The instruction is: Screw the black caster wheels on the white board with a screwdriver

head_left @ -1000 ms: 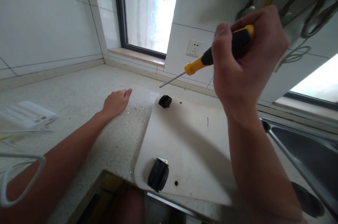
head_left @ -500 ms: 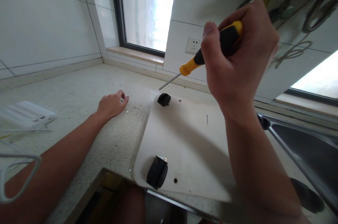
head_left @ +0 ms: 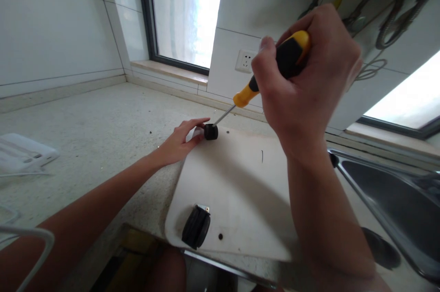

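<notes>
A yellow-and-black screwdriver (head_left: 290, 56) is gripped in my right hand (head_left: 305, 81), its metal shaft slanting down to the left. The tip meets the far black caster (head_left: 211, 132), or lies just behind it; I cannot tell which. My left hand (head_left: 182, 138) reaches in from the left, thumb and forefinger around the left side of that caster. Both casters are on a white board (head_left: 237, 182) with rounded corners. The near black caster (head_left: 196, 227) has a metal plate with a screw in it. Any screw at the far caster is hidden.
The board lies on a speckled countertop (head_left: 103, 118) by its front edge. A steel sink (head_left: 388, 200) is to the right. At the left are a white device (head_left: 25, 152) and a white cable (head_left: 41, 237). A wall socket (head_left: 244, 61) and hoses (head_left: 388, 12) are behind.
My left hand has moved right from the countertop to the far caster, which now faces another way. The screwdriver tip has come down to that caster. The view has shifted slightly.
</notes>
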Demonstrator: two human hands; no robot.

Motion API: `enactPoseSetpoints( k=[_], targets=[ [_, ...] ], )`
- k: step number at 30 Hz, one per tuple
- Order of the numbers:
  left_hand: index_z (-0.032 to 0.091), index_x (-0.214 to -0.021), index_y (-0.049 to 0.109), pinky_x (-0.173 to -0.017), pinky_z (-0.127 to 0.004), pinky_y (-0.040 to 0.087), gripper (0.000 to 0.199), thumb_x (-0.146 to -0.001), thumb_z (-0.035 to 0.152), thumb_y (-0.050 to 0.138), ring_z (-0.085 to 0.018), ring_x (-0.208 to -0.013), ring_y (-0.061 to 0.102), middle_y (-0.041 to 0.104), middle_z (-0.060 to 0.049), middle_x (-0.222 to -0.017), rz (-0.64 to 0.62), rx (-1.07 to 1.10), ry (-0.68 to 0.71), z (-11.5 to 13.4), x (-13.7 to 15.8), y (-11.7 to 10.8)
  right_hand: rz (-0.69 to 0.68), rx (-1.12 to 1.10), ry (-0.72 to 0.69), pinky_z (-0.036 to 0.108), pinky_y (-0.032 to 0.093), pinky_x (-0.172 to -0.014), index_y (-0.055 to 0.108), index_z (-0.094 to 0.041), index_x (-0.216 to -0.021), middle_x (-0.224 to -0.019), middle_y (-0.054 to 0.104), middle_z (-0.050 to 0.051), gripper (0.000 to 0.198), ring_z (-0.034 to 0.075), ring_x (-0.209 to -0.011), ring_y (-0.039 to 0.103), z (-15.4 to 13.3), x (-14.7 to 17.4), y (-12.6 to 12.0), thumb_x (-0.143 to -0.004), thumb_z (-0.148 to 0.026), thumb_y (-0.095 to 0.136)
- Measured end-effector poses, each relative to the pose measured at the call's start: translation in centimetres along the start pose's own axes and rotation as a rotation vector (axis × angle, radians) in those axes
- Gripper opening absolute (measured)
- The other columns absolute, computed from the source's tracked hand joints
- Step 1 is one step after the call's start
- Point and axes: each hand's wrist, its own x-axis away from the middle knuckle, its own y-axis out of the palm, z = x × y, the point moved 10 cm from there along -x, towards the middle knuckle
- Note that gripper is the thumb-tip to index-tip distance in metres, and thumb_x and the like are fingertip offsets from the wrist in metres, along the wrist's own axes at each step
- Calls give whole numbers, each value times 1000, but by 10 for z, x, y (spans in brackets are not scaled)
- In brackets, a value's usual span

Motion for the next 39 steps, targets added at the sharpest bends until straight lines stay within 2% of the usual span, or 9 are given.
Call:
enactPoseSetpoints(
  k=[3,5,7,11,15,20,26,35,39],
  targets=[
    [30,-153,72,-127,-58,48,49,-106,42,66,-34,-135,68,80,-10,-136,55,-41,32,8,-1,-2,-9,-18,-20,34,35,-77,52,-25,-89,-82,55,2,27,16,-78,49,-3,0,0,-102,-40,70],
    [28,-146,75,-128,-59,47,45,-103,39,69,-35,-141,67,78,-12,-143,105,-50,53,13,0,-3,-24,-51,-29,34,35,-77,52,-25,-89,-81,54,1,27,15,-76,47,-5,2,2,-101,-38,71],
    [26,-146,71,-129,-59,47,45,-103,36,70,-36,-145,67,77,-13,-150,110,-14,44,14,1,1,-54,-105,-44,33,34,-75,51,-24,-88,-79,53,-1,29,13,-73,43,-8,4,7,-101,-39,72],
    [27,-152,59,-128,-58,51,50,-103,32,69,-34,-142,75,81,-13,-148,55,112,-16,12,3,14,-148,-118,-39,33,33,-71,53,-24,-89,-80,57,0,33,13,-71,45,-14,11,19,-103,-48,70],
    [30,-151,54,-128,-63,51,53,-102,31,71,-36,-149,71,77,-15,-156,114,80,-13,18,5,11,-311,-72,-53,33,34,-71,58,-26,-97,-83,65,1,30,15,-72,50,-23,19,39,-105,-53,66],
    [30,-143,59,-115,-65,55,42,-103,31,70,-40,-133,78,83,-14,-142,113,-49,-101,19,6,13,-497,-42,-121,34,33,-73,59,-27,-103,-82,66,-1,31,13,-68,40,-29,35,70,-106,-57,66],
    [26,-141,59,-110,-62,54,40,-103,27,69,-42,-132,75,84,-14,-133,119,-184,-116,19,7,18,-533,-39,-162,33,32,-74,62,-25,-105,-84,67,-2,33,11,-69,40,-26,45,89,-106,-58,67],
    [24,-136,58,-105,-60,55,32,-106,28,67,-44,-131,75,83,-16,-132,130,-234,-122,22,9,21,-513,-23,-186,33,30,-75,66,-24,-107,-85,69,-2,36,11,-72,44,-30,49,88,-106,-60,65],
    [25,-132,57,-102,-60,58,30,-105,29,70,-42,-124,77,83,-16,-129,176,-207,-126,23,10,17,-524,-30,-187,33,28,-74,67,-25,-108,-86,69,-2,32,11,-71,40,-30,50,88,-106,-57,67]
  ],
)
